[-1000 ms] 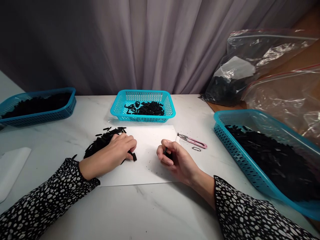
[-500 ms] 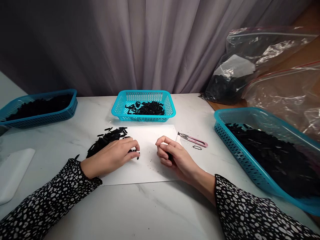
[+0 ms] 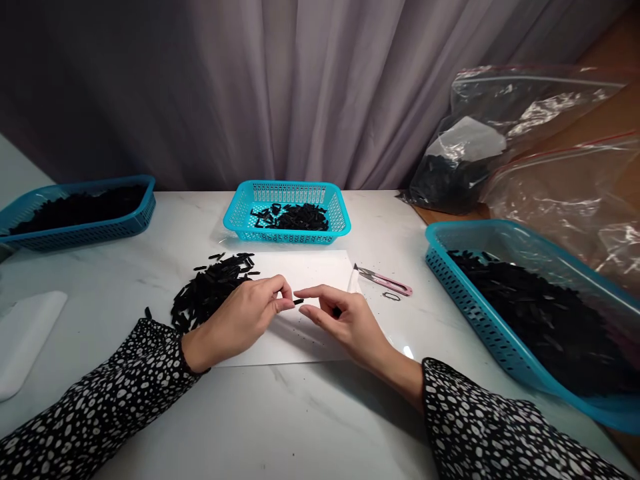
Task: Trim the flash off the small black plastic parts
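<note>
My left hand [image 3: 245,312] pinches a small black strip [image 3: 299,302] between thumb and fingertips, above the white paper [image 3: 310,267]. My right hand [image 3: 345,317] is just right of that strip, its index finger and thumb stretched out on either side of the strip's end. The other fingers of this hand are curled round something black, mostly hidden in the palm; it looks like more strips. Beside and behind my left wrist lies a loose pile of black strips [image 3: 200,297], partly on the paper.
Pink-handled thread snips [image 3: 387,280] and a thin dark loop [image 3: 391,297] lie right of the paper. Blue baskets holding black pieces stand at the back [image 3: 287,237], left [image 3: 100,230] and right [image 3: 480,333]. Clear plastic bags [image 3: 540,113] sit behind the right basket. A white case [image 3: 33,340] is far left.
My left hand has moved right, away from the pile, bringing a black strip. My right hand has uncurled its index finger and thumb and come left to meet it.
</note>
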{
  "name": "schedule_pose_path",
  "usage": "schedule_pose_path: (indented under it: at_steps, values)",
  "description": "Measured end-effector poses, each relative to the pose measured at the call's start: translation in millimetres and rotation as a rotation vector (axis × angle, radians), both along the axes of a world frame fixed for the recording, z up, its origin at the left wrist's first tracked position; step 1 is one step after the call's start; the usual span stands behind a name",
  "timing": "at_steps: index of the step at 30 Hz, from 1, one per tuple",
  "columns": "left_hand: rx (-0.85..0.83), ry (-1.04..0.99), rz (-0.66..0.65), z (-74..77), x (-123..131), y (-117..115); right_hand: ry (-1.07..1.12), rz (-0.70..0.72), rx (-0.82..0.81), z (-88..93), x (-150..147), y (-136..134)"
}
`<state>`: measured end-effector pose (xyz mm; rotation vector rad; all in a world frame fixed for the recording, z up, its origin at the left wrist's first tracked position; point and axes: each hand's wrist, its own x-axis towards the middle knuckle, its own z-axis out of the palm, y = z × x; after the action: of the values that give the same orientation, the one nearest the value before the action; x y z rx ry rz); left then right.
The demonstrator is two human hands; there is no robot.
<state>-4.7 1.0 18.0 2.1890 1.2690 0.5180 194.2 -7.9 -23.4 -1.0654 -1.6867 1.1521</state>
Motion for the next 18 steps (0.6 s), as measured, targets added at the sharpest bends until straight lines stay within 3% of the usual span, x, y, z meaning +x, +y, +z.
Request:
schedule_pose_path:
  at_steps: [6,13,18]
  values:
    - [-0.124,-0.189,0.031,3.8,7,-9,0.161,-0.023,0.000,2.1,1,-1]
    - [-0.814,-0.731,0.123,3.3,14,-14,0.231,-0.063,0.064,4.7,1,-5]
    - [-0.902,-0.887,0.217,5.9,13,-12,0.182,-0.120,0.092,2.1,3,-4]
